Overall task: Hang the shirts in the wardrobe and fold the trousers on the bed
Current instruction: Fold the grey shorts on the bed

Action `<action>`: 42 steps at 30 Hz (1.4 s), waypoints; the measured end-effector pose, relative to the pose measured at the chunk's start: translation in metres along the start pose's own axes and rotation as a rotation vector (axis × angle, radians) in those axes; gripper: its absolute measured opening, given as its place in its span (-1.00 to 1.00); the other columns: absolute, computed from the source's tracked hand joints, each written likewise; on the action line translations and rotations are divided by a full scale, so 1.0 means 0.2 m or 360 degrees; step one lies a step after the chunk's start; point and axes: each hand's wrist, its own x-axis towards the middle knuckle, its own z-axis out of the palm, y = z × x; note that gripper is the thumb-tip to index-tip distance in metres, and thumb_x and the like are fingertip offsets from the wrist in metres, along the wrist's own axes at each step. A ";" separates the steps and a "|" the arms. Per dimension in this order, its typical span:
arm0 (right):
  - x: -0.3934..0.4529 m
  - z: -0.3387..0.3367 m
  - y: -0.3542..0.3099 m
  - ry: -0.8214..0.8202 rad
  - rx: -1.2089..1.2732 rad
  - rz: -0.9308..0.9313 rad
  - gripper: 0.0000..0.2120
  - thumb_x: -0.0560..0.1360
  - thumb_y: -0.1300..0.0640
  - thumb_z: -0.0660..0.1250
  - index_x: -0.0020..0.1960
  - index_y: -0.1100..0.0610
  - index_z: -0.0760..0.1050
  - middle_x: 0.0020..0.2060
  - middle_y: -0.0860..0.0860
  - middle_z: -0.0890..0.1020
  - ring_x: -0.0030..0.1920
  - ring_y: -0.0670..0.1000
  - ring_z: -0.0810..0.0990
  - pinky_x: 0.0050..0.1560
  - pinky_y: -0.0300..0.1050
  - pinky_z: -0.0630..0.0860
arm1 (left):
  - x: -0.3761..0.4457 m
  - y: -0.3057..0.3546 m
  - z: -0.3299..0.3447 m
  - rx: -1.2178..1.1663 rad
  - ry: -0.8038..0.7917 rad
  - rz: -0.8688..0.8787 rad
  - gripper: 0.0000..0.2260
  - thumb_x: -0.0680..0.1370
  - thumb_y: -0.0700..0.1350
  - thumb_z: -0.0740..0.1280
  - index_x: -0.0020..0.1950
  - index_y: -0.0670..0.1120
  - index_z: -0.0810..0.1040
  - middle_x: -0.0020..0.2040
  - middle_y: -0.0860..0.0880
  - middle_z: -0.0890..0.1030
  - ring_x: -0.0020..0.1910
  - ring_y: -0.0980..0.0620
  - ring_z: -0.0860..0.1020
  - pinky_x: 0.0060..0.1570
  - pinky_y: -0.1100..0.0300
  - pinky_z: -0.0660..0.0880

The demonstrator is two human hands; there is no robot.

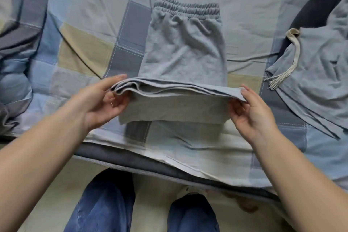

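Two hands, left [102, 100] and right [251, 111], pinching folded grey trousers [180, 51] between them (waistband farthest), on bed [84, 47]

A checked blue, grey and beige bedsheet [84, 47] above pale floor [154, 194].

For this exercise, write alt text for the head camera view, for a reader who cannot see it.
Two hands, left hand and right hand, lift the folded lower end of grey trousers whose elastic waistband lies flat on a checked bedspread. Another grey garment with a cream drawstring lies to the right.
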 end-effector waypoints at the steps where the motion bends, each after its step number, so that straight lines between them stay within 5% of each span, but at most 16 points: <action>1: 0.04 0.06 -0.05 -0.0008 0.0022 -0.0029 -0.86 0.54 0.22 0.27 -0.09 0.02 0.55 -0.31 -0.02 0.61 -0.36 -0.08 0.58 -0.29 -0.23 0.58 | 0.03 0.08 0.06 -0.0024 -0.0018 0.0035 -0.99 0.46 -0.14 0.38 -0.16 -0.04 0.58 -0.36 0.04 0.62 -0.44 0.16 0.58 -0.41 0.29 0.56; 11: 0.39 0.55 -0.47 -0.0072 -0.0011 -0.0248 -0.93 0.59 0.19 0.20 -0.05 0.07 0.41 -0.21 0.00 0.54 -0.29 -0.11 0.55 -0.33 -0.24 0.54 | 0.33 0.64 0.51 0.0234 0.0054 0.0350 -0.82 0.57 -0.15 0.29 -0.24 -0.05 0.45 -0.29 0.06 0.46 -0.37 0.18 0.53 -0.34 0.28 0.60; 15: 0.48 0.61 -0.54 -0.0150 -0.0130 -0.0272 -0.80 0.60 0.11 0.20 0.23 0.06 0.40 0.09 0.01 0.51 -0.05 -0.08 0.58 -0.08 -0.18 0.53 | 0.42 0.69 0.55 0.0254 0.0100 0.0539 -0.94 0.60 -0.02 0.26 -0.02 0.02 0.50 -0.15 0.10 0.58 -0.14 0.18 0.62 -0.13 0.23 0.55; 17: 0.50 0.56 -0.49 -0.0101 -0.0247 -0.0268 -0.72 0.61 0.11 0.19 0.31 0.06 0.36 0.03 -0.02 0.51 -0.05 -0.08 0.56 -0.14 -0.22 0.52 | 0.48 0.63 0.49 0.0373 0.0240 0.0570 -0.86 0.60 0.03 0.26 0.12 0.03 0.46 -0.05 0.12 0.52 0.03 0.16 0.55 0.01 0.19 0.46; 20: 0.50 0.38 -0.29 0.0041 -0.0553 -0.0279 -0.74 0.58 0.15 0.22 0.27 0.06 0.40 -0.09 -0.01 0.55 -0.13 -0.08 0.53 -0.17 -0.23 0.47 | 0.53 0.41 0.33 0.0621 0.0359 0.0518 -0.80 0.60 0.04 0.26 0.18 0.02 0.44 -0.05 0.09 0.52 -0.02 0.14 0.52 -0.08 0.21 0.41; 22: 0.47 0.21 -0.10 0.0120 -0.0790 -0.0258 -0.70 0.56 0.12 0.27 0.28 0.10 0.43 0.08 0.02 0.58 0.03 -0.03 0.53 0.09 -0.12 0.49 | 0.53 0.23 0.22 0.0728 0.0364 0.0490 -0.75 0.59 0.05 0.27 0.21 -0.03 0.49 0.03 0.04 0.56 0.01 0.09 0.52 -0.13 0.23 0.40; 24: 0.40 0.08 0.07 0.0126 -0.0849 -0.0169 -0.74 0.54 0.10 0.32 0.21 0.05 0.44 0.04 -0.10 0.57 0.05 -0.09 0.53 0.25 -0.01 0.45 | 0.50 0.05 0.13 0.0752 0.0392 0.0463 -0.75 0.57 0.03 0.30 0.19 -0.04 0.52 0.08 0.00 0.59 0.06 0.06 0.54 -0.08 0.20 0.43; 32: 0.33 0.08 0.28 0.0110 -0.0865 -0.0472 -0.70 0.47 0.22 0.41 0.08 -0.03 0.39 -0.05 -0.12 0.58 -0.17 -0.30 0.60 0.08 -0.15 0.51 | 0.49 -0.18 0.08 0.0661 0.0305 0.0458 -0.88 0.57 -0.15 0.32 0.10 -0.05 0.52 0.06 -0.05 0.62 0.02 0.06 0.59 -0.03 0.19 0.51; 35: 0.35 0.11 0.28 0.0209 -0.1084 -0.0513 -0.75 0.47 0.14 0.41 0.14 0.07 0.49 -0.07 -0.05 0.63 -0.11 -0.13 0.59 0.05 -0.12 0.51 | 0.51 -0.17 0.08 0.0671 0.0279 0.0408 -0.89 0.59 -0.15 0.29 0.11 -0.09 0.53 0.03 -0.04 0.62 0.03 0.08 0.59 -0.07 0.20 0.49; 38: 0.37 0.09 0.23 0.0405 -0.1176 -0.0562 -0.90 0.48 0.11 0.39 -0.02 0.07 0.53 -0.14 0.02 0.63 -0.14 0.02 0.57 0.03 0.00 0.52 | 0.52 -0.15 0.07 0.0659 0.0377 0.0499 -0.92 0.60 -0.20 0.28 -0.04 -0.10 0.56 -0.12 -0.02 0.60 -0.13 0.14 0.58 -0.13 0.28 0.51; 42: 0.41 0.03 0.15 0.0362 -0.0969 -0.0621 -0.91 0.50 0.21 0.37 -0.13 0.07 0.48 0.01 -0.06 0.59 -0.12 -0.04 0.57 -0.04 -0.09 0.55 | 0.53 -0.13 0.05 0.0563 0.0498 0.0556 -0.87 0.60 -0.21 0.28 -0.15 -0.08 0.52 -0.20 -0.02 0.56 -0.23 0.16 0.53 -0.29 0.42 0.54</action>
